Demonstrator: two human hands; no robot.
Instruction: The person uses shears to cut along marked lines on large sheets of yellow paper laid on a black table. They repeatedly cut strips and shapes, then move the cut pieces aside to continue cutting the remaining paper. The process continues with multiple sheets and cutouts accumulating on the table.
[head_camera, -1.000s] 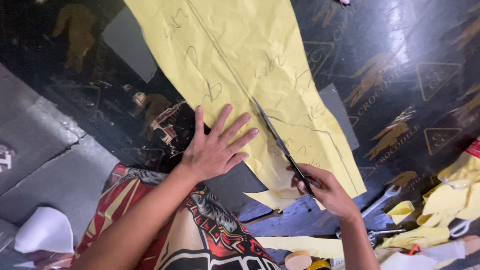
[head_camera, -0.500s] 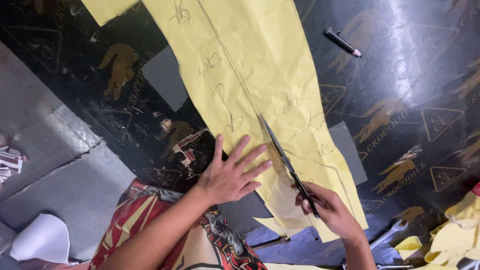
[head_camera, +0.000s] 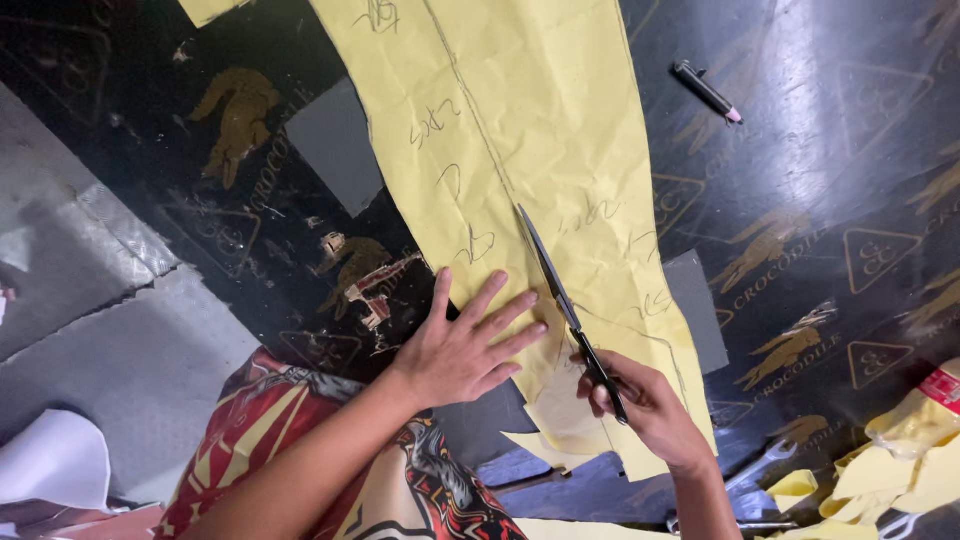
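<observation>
A long yellow paper pattern (head_camera: 520, 130) with pencil lines and scribbles lies on a black printed mat (head_camera: 830, 200). My left hand (head_camera: 465, 345) is spread flat on the paper's near left edge, pressing it down. My right hand (head_camera: 645, 405) grips black-handled scissors (head_camera: 565, 305), whose blades point away from me along a drawn line in the paper. The paper is cut up to about the blades, and a loose flap curls between my two hands.
A black marker with a pink tip (head_camera: 705, 90) lies at the far right. Grey patches (head_camera: 335, 145) sit beside the paper. Yellow offcuts (head_camera: 900, 460) and a metal wrench (head_camera: 760, 465) are at the near right. Patterned red cloth (head_camera: 300, 450) covers my lap.
The view has shifted, so paper and hands sit lower in frame. The scissors have advanced a little further up the drawn line. My left hand stays flat beside the cut.
</observation>
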